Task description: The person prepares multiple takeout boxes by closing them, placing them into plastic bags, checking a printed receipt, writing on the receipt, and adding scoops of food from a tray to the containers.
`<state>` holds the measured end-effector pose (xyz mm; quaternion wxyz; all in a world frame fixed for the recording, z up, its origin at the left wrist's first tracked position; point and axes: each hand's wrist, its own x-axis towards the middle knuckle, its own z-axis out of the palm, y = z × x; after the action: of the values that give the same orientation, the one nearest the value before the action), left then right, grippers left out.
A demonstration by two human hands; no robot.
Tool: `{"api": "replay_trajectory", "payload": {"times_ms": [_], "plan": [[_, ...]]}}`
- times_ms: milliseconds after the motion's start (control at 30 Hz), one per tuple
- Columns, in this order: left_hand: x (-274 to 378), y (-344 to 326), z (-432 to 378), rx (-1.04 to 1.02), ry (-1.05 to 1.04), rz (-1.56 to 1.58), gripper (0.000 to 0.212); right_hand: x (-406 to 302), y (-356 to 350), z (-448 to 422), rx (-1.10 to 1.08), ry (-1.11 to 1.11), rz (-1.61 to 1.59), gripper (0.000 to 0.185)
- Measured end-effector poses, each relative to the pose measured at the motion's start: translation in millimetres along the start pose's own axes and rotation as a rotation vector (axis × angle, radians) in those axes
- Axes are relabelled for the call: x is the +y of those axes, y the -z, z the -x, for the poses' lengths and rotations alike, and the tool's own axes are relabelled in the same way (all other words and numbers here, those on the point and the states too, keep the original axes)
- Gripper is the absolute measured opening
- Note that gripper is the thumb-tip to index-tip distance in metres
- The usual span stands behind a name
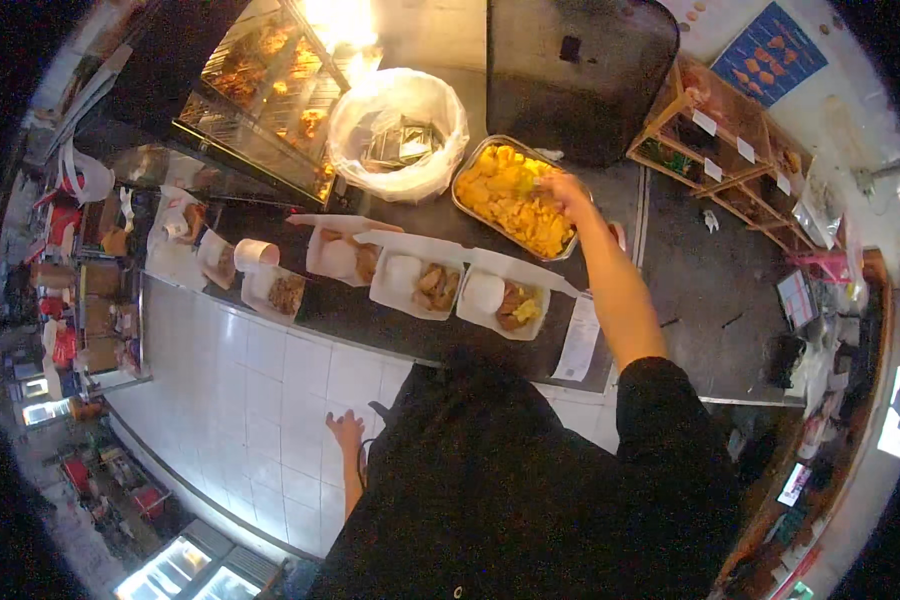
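My right hand (562, 196) reaches over the right side of a metal tray (461, 201) heaped with yellow food pieces (511, 202). Its fingers are bent down at the food; blur hides whether they grip a utensil. Below the tray, an open takeaway box (521, 326) holds a white mound, perhaps rice, with brown meat and some yellow pieces. The neighbouring open box (412, 304) contains a similar mound and brown meat pieces. Away from the counter, my left hand (346, 429) hangs low at my side above the tiled floor, fingers apart and holding nothing.
Further left on the dark counter are more filled boxes (341, 255) and a white paper cup (256, 255). A printed slip (577, 341) lies by the counter's front edge. Behind stand a bag-lined tub (397, 176), a lit food display case (259, 82) and a wooden rack (709, 139).
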<state>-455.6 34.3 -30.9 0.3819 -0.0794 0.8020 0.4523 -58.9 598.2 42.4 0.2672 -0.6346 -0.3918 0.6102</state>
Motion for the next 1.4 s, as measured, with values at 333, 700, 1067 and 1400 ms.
{"api": "replay_trajectory", "payload": {"times_ms": [333, 700, 1067, 1400], "plan": [[4, -12, -23, -0.022, -0.033, -0.043, 0.074, -7, 4, 116, -0.161, 0.005, -0.609, 0.011], [7, -17, -17, -0.056, -0.055, -0.052, 0.078, 56, -121, 219, -0.194, 0.393, 0.067, 0.009], [-22, 22, -20, 0.024, 0.014, 0.05, 0.075, 108, -126, 205, -0.036, 1.039, 1.104, 0.02], [-82, 66, -110, -0.236, -0.201, -0.424, 0.05, 111, -144, 205, 0.035, 0.741, 0.697, 0.017]]}}
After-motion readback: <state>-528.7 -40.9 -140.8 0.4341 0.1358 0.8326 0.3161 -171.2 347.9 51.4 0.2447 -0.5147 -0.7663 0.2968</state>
